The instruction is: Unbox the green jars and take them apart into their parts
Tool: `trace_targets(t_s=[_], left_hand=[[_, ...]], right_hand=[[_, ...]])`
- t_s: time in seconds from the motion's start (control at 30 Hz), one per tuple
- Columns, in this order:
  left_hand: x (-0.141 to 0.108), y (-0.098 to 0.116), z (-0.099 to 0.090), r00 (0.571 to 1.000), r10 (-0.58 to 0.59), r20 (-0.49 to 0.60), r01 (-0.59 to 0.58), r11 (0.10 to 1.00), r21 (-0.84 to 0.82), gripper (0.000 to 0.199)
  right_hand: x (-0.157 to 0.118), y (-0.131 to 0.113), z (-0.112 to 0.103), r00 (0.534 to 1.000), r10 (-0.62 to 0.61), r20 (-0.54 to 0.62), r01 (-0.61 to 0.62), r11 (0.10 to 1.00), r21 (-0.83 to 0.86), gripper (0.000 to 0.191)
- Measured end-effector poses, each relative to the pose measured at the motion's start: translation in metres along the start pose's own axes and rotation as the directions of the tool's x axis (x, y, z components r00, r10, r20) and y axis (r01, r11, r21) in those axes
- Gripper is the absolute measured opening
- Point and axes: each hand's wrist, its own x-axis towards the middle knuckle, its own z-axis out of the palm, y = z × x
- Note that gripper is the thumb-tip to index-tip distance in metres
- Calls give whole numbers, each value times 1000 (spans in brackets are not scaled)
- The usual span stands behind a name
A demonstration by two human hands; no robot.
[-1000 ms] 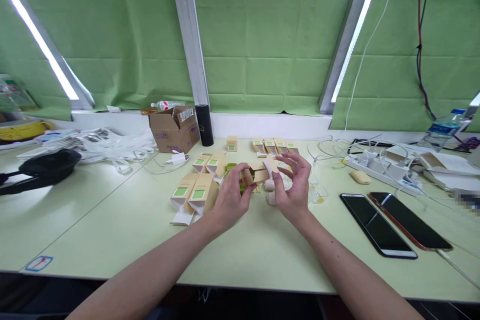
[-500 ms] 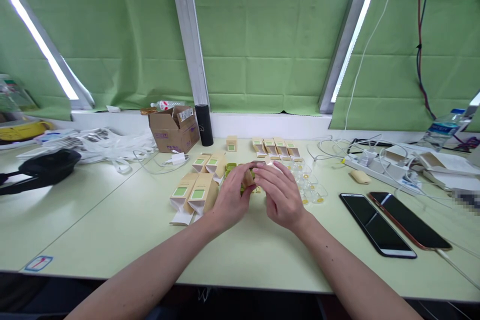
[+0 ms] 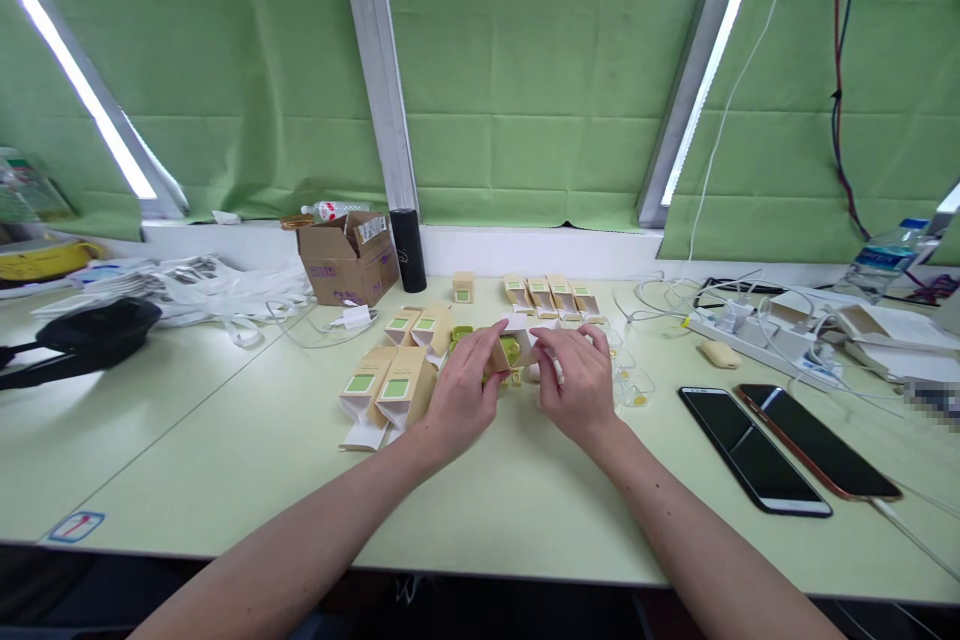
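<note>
My left hand [image 3: 466,382] is wrapped round a small kraft box [image 3: 498,356] with white flaps and something green inside its open end. My right hand [image 3: 576,375] has its fingers pinched at a flap on the box's right side. Several kraft boxes with green labels [image 3: 396,387] lie left of my left hand, their white ends open. Behind my hands stands a row of open boxes [image 3: 551,296], and a single closed box [image 3: 463,287] sits to their left. Clear plastic pieces with yellow centres [image 3: 634,386] lie beside my right hand.
A cardboard box [image 3: 347,265] and black cylinder [image 3: 407,251] stand at the back. Two phones [image 3: 754,450] lie at right, near a power strip [image 3: 765,345] with tangled cables. A black pouch [image 3: 97,335] and white straps [image 3: 210,295] are at left.
My right hand has shifted slightly right and its fingers have drawn into a pinch. The box's white flaps and the green thing inside now show between my hands.
</note>
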Motion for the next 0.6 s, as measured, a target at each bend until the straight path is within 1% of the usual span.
trace_targets(t_s=[0.13,0.23,0.33,0.43,0.5,0.57,0.6], left_hand=[[0,0,0,1000,16,-6,-16,1000,23,75],[0,0,-1,999,50,-11,-49,996,71,77],[1,1,-2,993,120,-20,-117,985,127,76],[2,4,-2,979,206,-6,-201,961,188,73],[3,5,-2,969,246,8,-241,943,230,70],[3,4,-2,966,257,11,-251,930,269,68],[4,4,-3,967,255,7,-246,926,287,67]], right_hand=[[-2,2,2,998,62,-2,-62,995,73,16],[-4,2,4,996,77,39,-80,994,73,11],[-5,-2,7,983,153,98,-161,984,75,7],[-7,-6,10,949,265,168,-283,955,90,5],[-7,-8,12,920,331,209,-360,925,120,9],[-8,-9,14,889,398,226,-441,877,191,13],[-9,-9,14,870,438,228,-486,840,243,15]])
